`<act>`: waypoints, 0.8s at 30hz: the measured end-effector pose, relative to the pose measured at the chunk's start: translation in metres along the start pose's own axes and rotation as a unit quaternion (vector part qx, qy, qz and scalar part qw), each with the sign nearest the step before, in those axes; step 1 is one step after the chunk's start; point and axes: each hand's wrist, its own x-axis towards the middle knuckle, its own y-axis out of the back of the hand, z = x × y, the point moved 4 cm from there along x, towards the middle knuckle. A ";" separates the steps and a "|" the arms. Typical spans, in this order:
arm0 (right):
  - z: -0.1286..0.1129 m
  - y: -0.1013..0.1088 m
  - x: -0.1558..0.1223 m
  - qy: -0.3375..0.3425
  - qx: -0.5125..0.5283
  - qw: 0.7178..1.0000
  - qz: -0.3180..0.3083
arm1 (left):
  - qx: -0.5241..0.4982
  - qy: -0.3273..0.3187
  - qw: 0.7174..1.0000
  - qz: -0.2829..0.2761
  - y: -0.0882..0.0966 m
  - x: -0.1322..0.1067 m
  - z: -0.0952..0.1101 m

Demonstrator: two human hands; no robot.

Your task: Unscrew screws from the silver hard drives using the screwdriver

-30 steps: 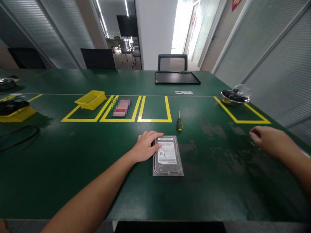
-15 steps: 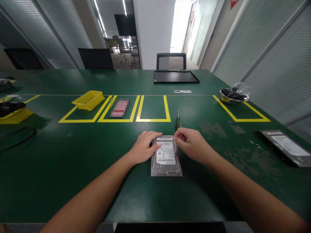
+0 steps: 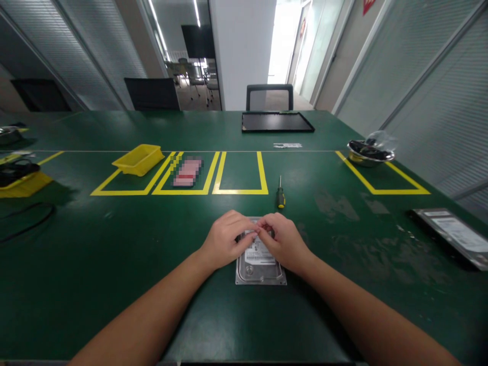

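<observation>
A silver hard drive point(image 3: 260, 267) with a white label lies flat on the green table point(image 3: 114, 264) in front of me. My left hand point(image 3: 225, 240) rests on its far left part, fingers curled and pinched. My right hand point(image 3: 284, 243) covers its far right part, fingers likewise pinched. The fingertips of both hands meet over the middle of the drive's top; whatever they pinch is too small to make out. A screwdriver point(image 3: 280, 194) with a black and yellow handle lies just beyond the drive.
Yellow taped boxes mark the table; one holds a yellow tray point(image 3: 138, 159), another a blurred pink item point(image 3: 187, 172). A second hard drive point(image 3: 452, 235) lies at the right edge, a metal bowl point(image 3: 369, 153) far right, a black panel point(image 3: 277, 122) at the back.
My right hand came in from the far right to the drive and now meets my left hand over its top. My left hand's fingers have curled into a pinch.
</observation>
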 end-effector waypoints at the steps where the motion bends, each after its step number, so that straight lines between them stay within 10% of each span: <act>1: 0.001 0.000 -0.001 0.005 0.004 1.000 0.000 | -0.001 -0.008 1.000 -0.002 0.000 0.000 0.000; 24: -0.001 0.000 -0.007 0.006 0.090 0.996 -0.005 | 0.088 -0.037 0.995 0.042 0.006 -0.004 0.002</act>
